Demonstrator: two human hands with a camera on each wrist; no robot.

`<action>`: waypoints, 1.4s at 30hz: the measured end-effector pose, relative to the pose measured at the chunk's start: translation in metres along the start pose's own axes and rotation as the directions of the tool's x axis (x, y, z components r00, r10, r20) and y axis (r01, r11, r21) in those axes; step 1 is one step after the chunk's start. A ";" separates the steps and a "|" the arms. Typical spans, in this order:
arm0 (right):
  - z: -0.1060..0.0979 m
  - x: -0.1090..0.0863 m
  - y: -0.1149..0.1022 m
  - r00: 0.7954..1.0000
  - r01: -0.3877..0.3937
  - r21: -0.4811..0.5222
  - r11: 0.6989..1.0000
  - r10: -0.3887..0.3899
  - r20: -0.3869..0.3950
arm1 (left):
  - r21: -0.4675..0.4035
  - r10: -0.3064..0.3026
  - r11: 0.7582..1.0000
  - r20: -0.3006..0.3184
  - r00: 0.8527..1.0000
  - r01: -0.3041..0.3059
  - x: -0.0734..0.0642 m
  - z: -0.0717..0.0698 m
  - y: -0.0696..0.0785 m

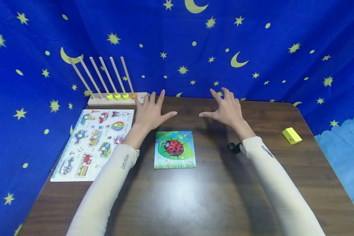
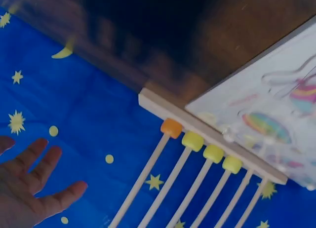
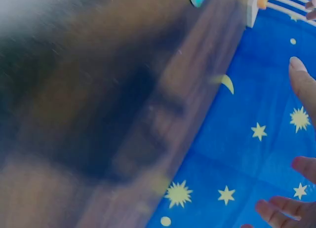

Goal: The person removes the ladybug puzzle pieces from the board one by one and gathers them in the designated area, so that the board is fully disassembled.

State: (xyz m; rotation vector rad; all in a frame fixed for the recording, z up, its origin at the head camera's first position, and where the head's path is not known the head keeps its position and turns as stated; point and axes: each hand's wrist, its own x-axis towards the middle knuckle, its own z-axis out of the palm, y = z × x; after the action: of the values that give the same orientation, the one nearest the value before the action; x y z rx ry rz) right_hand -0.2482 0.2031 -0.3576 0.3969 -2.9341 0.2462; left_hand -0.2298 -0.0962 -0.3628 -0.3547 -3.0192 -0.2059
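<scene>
Hovering, left hand [image 1: 148,114] and right hand [image 1: 228,110] splayed, ladybug board [image 1: 175,150] nearby, left sleeve [image 1: 106,188] ("Let's")

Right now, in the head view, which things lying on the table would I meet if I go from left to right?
White picture board → ladybug picture → yellow block.
</scene>
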 end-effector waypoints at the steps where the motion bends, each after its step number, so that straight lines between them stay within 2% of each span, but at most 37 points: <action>1: 0.003 -0.003 0.000 1.000 0.011 0.001 1.000 -0.011 -0.005 | 0.010 0.008 1.000 -0.011 1.000 -0.008 -0.003 0.002 0.000; 8: 0.018 -0.026 0.001 1.000 0.018 0.071 0.997 -0.018 -0.001 | 0.059 0.062 0.996 -0.025 0.998 -0.061 -0.021 0.012 0.005; 16: 0.033 -0.047 0.003 1.000 0.031 0.111 0.993 -0.030 -0.009 | 0.073 0.113 0.991 -0.039 0.993 -0.110 -0.040 0.025 0.012; 21: 0.037 -0.054 0.000 0.998 0.062 0.130 0.990 -0.060 -0.018 | 0.077 0.139 0.988 -0.067 0.988 -0.134 -0.051 0.035 0.013; 29: 0.043 -0.063 -0.010 0.996 0.082 0.153 0.985 -0.085 0.014 | 0.068 0.144 0.988 -0.048 0.988 -0.140 -0.065 0.046 0.014; 34: 0.046 -0.067 -0.013 0.995 0.091 0.166 0.982 -0.096 0.026 | 0.122 0.184 0.977 -0.062 0.981 -0.175 -0.069 0.055 0.014; 42: 0.053 -0.070 -0.022 0.991 0.114 0.186 0.976 -0.125 0.051 | 0.196 0.225 0.955 0.007 0.974 -0.222 -0.076 0.063 0.018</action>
State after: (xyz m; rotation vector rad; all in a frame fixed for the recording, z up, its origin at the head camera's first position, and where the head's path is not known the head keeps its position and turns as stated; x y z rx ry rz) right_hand -0.1837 0.1899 -0.4197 0.6160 -2.9432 0.4974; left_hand -0.1568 -0.0873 -0.4307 -0.6653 -2.9181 0.1044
